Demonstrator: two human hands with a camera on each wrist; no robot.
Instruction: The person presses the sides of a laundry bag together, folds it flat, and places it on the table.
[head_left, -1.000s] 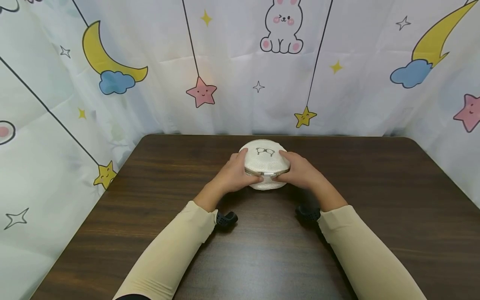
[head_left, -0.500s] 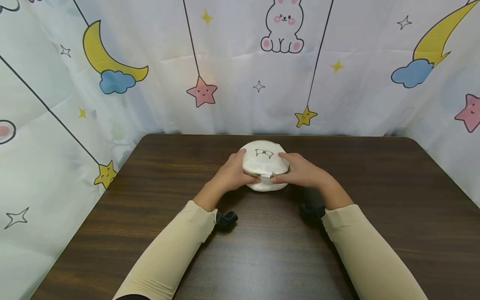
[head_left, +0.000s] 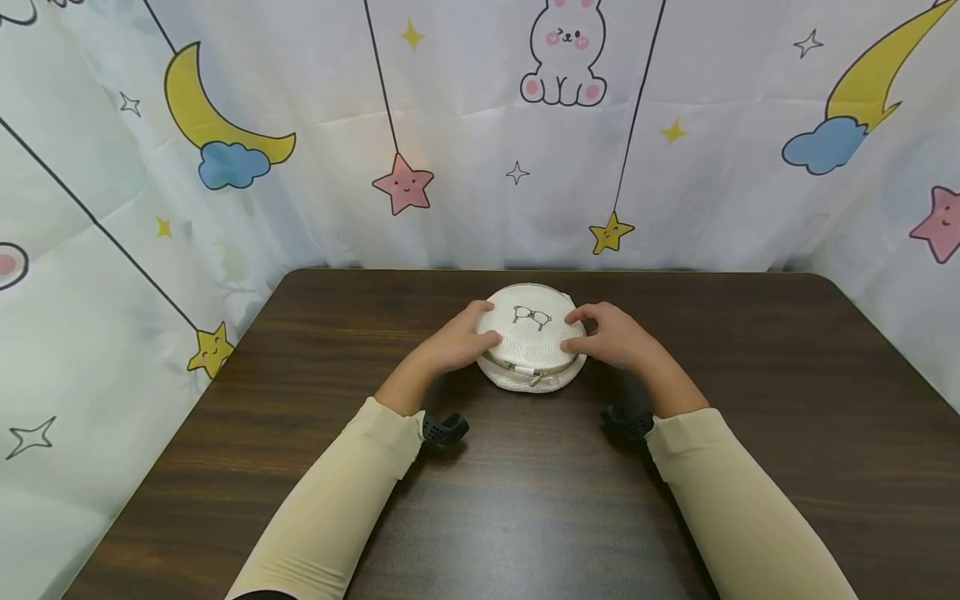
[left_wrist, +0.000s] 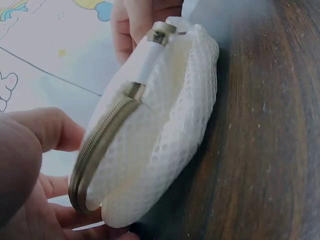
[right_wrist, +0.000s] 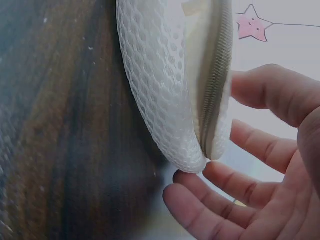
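A round white mesh wash bag (head_left: 525, 354) with a small line drawing on its lid sits on the table near the far edge. A brass-coloured zip (left_wrist: 102, 132) runs round its side, its puller (head_left: 536, 380) at the front. Cream fabric shows between zip and lower mesh in both wrist views. My left hand (head_left: 457, 337) holds the bag's left side, thumb on the lid's edge and other fingers round the side. On the opposite side my right hand (head_left: 611, 337) holds it with thumb and forefinger on the lid, the remaining fingers along the lower rim in the right wrist view.
The dark wood table (head_left: 517, 517) stretches out on all sides of the bag. Behind it hangs a white curtain (head_left: 480, 108) printed with moons, stars and a rabbit. Dark wrist devices (head_left: 447, 429) sit under both cuffs.
Both thumbs have shifted from the front by the zip up onto the lid. The bag sits slightly nearer and turned a little, with more of its lid and its zip puller showing.
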